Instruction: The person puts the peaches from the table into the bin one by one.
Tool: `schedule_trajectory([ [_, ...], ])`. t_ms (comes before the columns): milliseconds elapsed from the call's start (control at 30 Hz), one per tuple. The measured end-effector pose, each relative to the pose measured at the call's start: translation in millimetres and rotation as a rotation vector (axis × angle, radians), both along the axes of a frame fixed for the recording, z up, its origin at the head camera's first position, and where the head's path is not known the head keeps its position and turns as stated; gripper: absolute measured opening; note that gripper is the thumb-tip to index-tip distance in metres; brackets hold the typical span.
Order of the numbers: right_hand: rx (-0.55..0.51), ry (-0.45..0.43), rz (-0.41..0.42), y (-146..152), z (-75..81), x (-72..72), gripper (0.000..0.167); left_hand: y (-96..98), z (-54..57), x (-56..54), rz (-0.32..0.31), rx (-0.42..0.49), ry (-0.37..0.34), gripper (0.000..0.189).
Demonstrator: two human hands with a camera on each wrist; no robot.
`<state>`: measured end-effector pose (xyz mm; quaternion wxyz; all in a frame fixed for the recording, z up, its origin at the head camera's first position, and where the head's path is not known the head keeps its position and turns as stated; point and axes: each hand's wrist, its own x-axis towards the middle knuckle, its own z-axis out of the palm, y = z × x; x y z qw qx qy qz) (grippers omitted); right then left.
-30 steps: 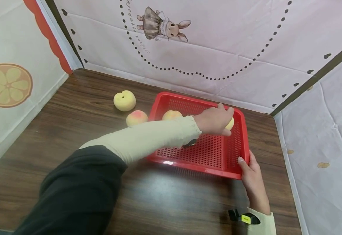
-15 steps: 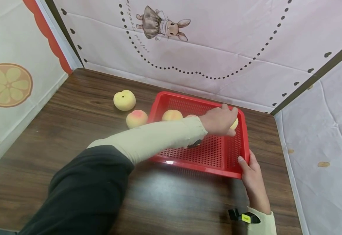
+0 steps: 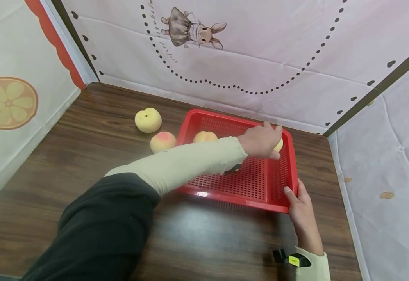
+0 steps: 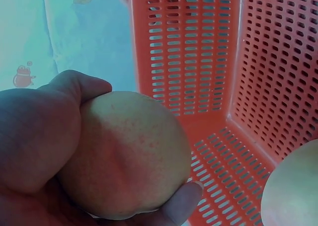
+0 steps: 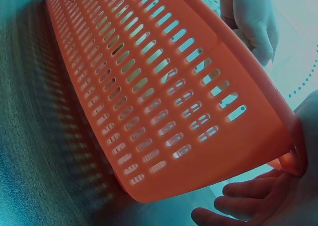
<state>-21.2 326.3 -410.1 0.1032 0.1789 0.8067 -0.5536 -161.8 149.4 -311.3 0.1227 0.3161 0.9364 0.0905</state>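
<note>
My left hand [image 3: 261, 141] reaches across the right end of a red perforated plastic basket [image 3: 225, 200]. It grips a yellow peach with a pink blush [image 4: 134, 156], fingers and thumb around its sides, with basket wall and floor showing past it. Another peach [image 3: 205, 137] sits in the basket's left part, partly covered by my left sleeve. In the left wrist view, a pale peach [image 4: 293, 193] shows at the right edge. My right hand [image 3: 303, 214] holds the basket's near right corner, thumb over the rim; in the right wrist view its fingers [image 5: 243, 203] extend beside the corner.
Two more peaches lie on the dark wooden table [image 3: 67, 164] left of the basket: a yellow one [image 3: 148, 120] and a pink-topped one [image 3: 163, 141]. Printed cloth walls [image 3: 260, 47] enclose the table's back and sides.
My left hand has shifted slightly right with the peach since a second ago, then a touch back left. A pinkish peach top beside my left sleeve is now hidden. My right hand stays on the basket.
</note>
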Motion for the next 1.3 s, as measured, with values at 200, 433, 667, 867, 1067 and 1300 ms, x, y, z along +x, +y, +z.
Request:
schedule_trajectory([
  [200, 0.01, 0.003, 0.002, -1, -1.4, -0.8, 0.062, 2.4, -6.0, -1.7, 0.006, -0.024, 0.019, 0.074],
  [433, 0.007, -0.001, 0.001, -1, -1.8, -1.1, 0.062, 3.5, -14.0, -3.8, 0.013, -0.03, 0.018, 0.076],
  [667, 0.001, 0.001, 0.005, -1, -1.6, -0.4, 0.062, 4.9, -20.5, -3.6, 0.024, -0.037, 0.023, 0.075],
  [867, 0.002, 0.017, 0.006, -1, -2.4, -0.5, 0.062, 8.4, -27.7, -4.6, 0.046, -0.044, 0.012, 0.074],
  [1067, -0.003, 0.014, 0.0, 0, -2.3, 0.1, 0.062, 11.2, -36.8, -6.2, 0.057, -0.074, 0.031, 0.072],
  [1300, -0.01, 0.019, 0.003, 0, -0.8, 0.5, 0.062, 11.2, -45.3, -7.6, 0.06, -0.087, 0.074, 0.07],
])
